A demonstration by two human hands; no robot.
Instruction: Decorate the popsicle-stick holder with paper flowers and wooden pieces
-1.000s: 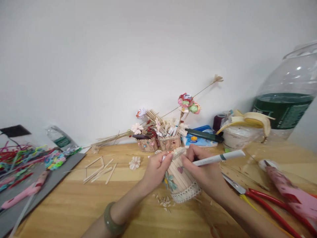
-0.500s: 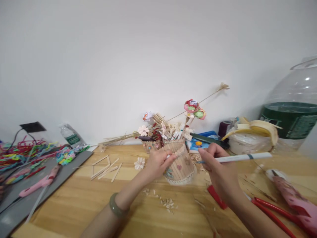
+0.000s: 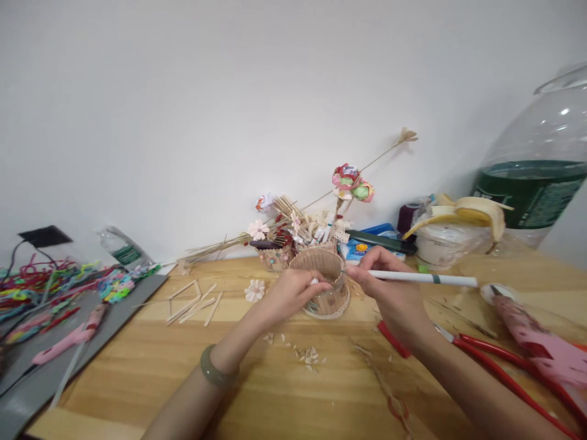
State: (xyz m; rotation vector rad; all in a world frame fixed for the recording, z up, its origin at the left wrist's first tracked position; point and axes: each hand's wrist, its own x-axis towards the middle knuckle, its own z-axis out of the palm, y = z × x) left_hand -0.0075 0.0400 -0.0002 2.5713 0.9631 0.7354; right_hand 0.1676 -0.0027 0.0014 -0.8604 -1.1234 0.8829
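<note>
My left hand (image 3: 287,297) grips the near left rim of a round cup made of wooden sticks (image 3: 338,300), with lace trim round its base. Something small and white shows at those fingers, too little to name. The cup leans so that I look into its mouth. A white marker pen (image 3: 417,277) with a dark band lies pinched in my right hand (image 3: 395,299), its tip close to the cup's right rim; whether they touch I cannot tell.
Behind the cup stand decorated holders with paper flowers (image 3: 348,177) and sticks. Red-handled pliers (image 3: 495,354) and a pink glue gun (image 3: 527,330) lie right, below a large bottle (image 3: 532,183) and a banana peel (image 3: 477,208). Loose wooden sticks (image 3: 190,305) lie left, near a grey mat (image 3: 92,366).
The cup has tipped so its mouth now faces me, and its inside shows. My right hand has brought the marker's tip to the rim. The view has shifted slightly.
</note>
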